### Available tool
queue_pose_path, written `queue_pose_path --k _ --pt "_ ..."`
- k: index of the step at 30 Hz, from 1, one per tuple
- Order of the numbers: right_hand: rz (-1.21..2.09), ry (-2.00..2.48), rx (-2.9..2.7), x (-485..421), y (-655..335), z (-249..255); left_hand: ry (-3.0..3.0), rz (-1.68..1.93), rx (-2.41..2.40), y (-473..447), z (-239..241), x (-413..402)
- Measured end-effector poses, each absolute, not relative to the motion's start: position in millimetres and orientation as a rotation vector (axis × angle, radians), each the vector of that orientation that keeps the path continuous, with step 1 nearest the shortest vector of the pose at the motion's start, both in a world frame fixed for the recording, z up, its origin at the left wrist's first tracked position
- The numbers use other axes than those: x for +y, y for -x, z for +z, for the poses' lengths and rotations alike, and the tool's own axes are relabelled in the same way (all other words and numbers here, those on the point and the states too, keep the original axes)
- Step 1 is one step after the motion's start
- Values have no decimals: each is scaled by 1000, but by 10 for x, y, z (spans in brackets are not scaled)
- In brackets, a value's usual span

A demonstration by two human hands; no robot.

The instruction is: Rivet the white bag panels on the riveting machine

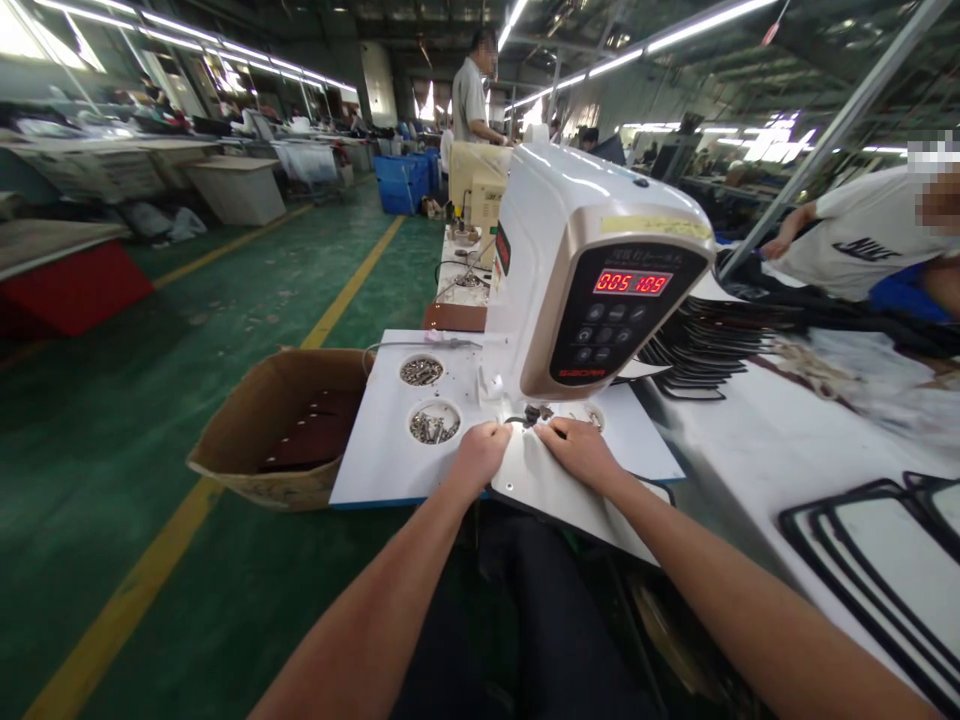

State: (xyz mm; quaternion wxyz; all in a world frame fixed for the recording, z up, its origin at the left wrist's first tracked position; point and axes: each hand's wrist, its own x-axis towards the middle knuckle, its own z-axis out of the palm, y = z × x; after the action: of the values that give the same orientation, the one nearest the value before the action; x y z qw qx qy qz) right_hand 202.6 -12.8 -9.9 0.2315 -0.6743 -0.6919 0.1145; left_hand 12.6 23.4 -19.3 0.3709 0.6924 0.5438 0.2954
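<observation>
A white panel with black edging (551, 490) lies under the head of a white riveting machine (532, 260) with a red digit display. My left hand (484, 452) is closed on the panel's left edge, close to the machine's dark metal die (536, 412). On the panel's other side my right hand (581, 450) grips it, thumb and fingers near the die. A small metal rivet (509, 487) shows near the panel's left corner. Two round wells in the white worktop (375, 440) hold loose metal fasteners (433, 425); a third well is partly hidden behind my right hand.
Left of the worktop stands a cardboard box (225, 455) with dark brown pieces inside. On the right table (720, 440) lie a stack of black-edged panels (697, 345) and more panels (892, 550). A co-worker (862, 230) leans over at right; another person (471, 100) stands behind the machine.
</observation>
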Motion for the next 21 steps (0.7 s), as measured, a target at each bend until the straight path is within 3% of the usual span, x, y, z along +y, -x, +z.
queue_pose_path --k 7,14,21 --pt "419 1829 -1720 -259 -1950 -85 -1688 810 1370 -2 -103 38" --pt "737 1679 -1297 -1068 -1740 -350 -1537 821 1335 384 -154 -603" --pt "362 1528 -1755 -1049 -1755 -105 -1984 714 1195 102 73 -621"
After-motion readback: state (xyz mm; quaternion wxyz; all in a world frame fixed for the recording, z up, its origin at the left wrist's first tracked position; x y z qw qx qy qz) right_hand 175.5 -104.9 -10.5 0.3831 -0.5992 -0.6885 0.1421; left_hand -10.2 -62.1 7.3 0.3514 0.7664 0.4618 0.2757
